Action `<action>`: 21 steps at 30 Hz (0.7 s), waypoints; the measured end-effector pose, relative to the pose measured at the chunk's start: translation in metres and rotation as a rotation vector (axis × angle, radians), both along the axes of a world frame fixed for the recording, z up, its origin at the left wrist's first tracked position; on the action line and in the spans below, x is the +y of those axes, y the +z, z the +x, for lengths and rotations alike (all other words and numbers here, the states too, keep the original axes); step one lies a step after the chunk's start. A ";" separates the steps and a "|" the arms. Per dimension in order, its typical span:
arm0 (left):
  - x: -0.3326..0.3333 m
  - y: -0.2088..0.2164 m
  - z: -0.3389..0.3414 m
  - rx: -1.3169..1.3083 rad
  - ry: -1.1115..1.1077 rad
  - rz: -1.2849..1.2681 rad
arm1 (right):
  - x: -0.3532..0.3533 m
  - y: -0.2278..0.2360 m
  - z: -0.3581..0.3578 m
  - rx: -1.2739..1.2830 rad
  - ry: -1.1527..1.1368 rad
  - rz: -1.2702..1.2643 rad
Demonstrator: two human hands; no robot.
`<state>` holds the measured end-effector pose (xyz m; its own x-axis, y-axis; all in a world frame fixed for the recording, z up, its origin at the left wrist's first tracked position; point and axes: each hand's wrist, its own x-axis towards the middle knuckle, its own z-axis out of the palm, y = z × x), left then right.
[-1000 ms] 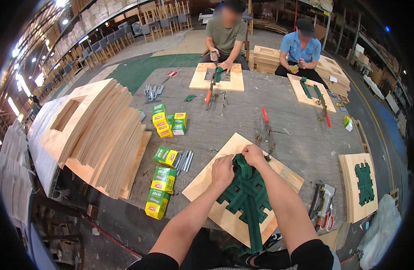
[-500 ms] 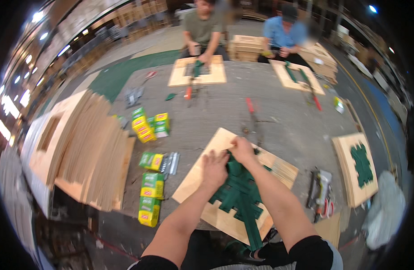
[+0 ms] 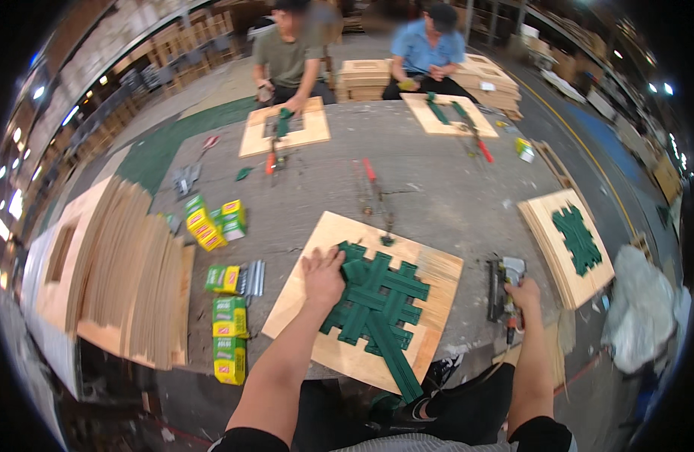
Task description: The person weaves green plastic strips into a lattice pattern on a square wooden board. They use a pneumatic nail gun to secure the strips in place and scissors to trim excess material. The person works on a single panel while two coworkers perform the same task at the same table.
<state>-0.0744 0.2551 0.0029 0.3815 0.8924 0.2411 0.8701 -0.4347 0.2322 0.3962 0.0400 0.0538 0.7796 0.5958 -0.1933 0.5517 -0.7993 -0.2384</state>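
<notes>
In front of me lies a square wooden panel (image 3: 442,273), set at an angle, with woven green webbing (image 3: 379,295) across its middle. One long strap (image 3: 396,360) trails over the panel's near edge. My left hand (image 3: 324,277) rests with spread fingers on the panel's upper left, its fingertips against the webbing's edge. Off to the right, my right hand (image 3: 525,294) is closed around the handle of a black and silver staple gun (image 3: 505,270) on the table. Part of the handle is hidden by the fingers.
Green and yellow boxes (image 3: 229,316) and staple strips (image 3: 251,278) sit left of the panel, beside stacked wooden frames (image 3: 128,279). Webbed panels (image 3: 531,218) are stacked at right. A red-handled clamp (image 3: 369,172) lies beyond. Two people work on frames (image 3: 317,124) across the table (image 3: 317,181).
My right hand has left the webbing at the panel's top and moved right onto the staple gun. My left hand stays on the webbing. The view has shifted to the right.
</notes>
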 end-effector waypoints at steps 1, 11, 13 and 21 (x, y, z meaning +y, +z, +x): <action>-0.001 0.001 0.002 0.004 0.001 -0.007 | 0.003 -0.003 0.004 0.010 -0.009 0.015; -0.003 0.006 -0.005 0.045 0.003 0.000 | 0.023 0.027 -0.045 0.476 0.064 0.888; -0.005 0.004 -0.007 0.030 -0.007 -0.004 | 0.039 0.062 -0.075 0.729 0.148 0.863; -0.004 0.006 -0.004 0.003 -0.028 -0.064 | 0.176 0.110 -0.237 1.075 0.342 0.507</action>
<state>-0.0784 0.2507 0.0087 0.4071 0.8949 0.1830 0.8585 -0.4433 0.2579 0.1588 0.2158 0.1637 0.1570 0.9318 -0.3274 0.0466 -0.3382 -0.9399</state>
